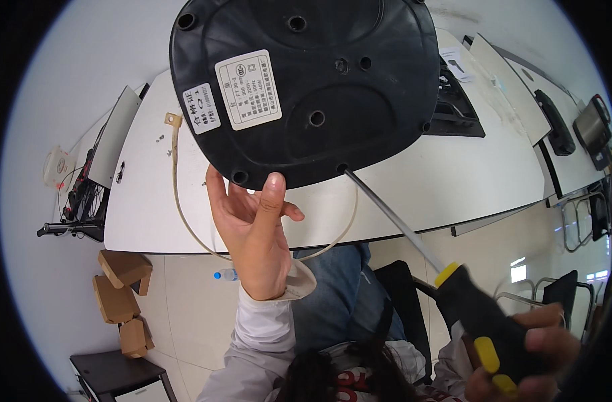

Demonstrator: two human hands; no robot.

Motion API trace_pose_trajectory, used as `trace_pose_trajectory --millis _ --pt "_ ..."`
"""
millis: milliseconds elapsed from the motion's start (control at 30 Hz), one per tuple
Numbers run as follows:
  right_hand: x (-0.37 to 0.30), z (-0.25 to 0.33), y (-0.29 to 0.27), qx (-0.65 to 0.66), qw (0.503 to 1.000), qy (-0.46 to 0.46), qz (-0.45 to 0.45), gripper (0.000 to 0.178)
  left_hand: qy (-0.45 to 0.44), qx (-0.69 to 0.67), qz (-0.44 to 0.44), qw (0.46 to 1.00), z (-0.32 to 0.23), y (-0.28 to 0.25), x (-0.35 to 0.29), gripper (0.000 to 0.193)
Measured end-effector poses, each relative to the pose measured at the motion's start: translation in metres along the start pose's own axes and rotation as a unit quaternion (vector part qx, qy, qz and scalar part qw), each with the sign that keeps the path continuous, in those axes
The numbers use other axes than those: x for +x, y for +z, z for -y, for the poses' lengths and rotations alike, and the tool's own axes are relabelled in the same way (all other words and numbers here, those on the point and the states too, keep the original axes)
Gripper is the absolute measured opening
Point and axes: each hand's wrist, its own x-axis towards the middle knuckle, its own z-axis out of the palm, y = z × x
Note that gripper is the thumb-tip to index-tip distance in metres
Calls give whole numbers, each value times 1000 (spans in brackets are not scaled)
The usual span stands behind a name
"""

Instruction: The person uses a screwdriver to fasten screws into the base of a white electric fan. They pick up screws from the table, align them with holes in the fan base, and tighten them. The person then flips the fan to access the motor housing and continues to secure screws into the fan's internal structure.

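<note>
A black plastic fan base (pixel 359 80) with two white labels and several round screw holes is held up, its underside facing me. My left hand (pixel 252 228) grips its near edge, thumb on the underside and fingers partly hidden behind it. My right hand (pixel 540 348), slightly blurred, is wrapped round the black-and-yellow handle of a screwdriver (pixel 420 241). The screwdriver slants up to the left, and its tip is at a hole on the base's near edge. How deep the tip sits is hidden. A beige cord (pixel 179 194) with a flat end loops behind my left wrist.
Small screws (pixel 161 139) lie on the white table (pixel 446 181), left of the base. Behind the base's right side is a black tray (pixel 460 107). Cardboard boxes (pixel 115 298) and a water bottle (pixel 226 275) are on the floor; chairs (pixel 560 295) stand at right.
</note>
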Motion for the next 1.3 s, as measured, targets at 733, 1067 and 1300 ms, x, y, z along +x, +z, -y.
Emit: trace_pose_trajectory --millis 733,1067,1300 --pt "-44 19 -6 -209 961 174 -40 64 6 19 -28 999 4 2 -6 56" --pt "13 18 2 0 992 125 1 66 10 9 -12 1000 5 6 -4 54" --pt "5 9 2 -180 983 -3 40 41 8 12 -23 1000 5 6 -5 56"
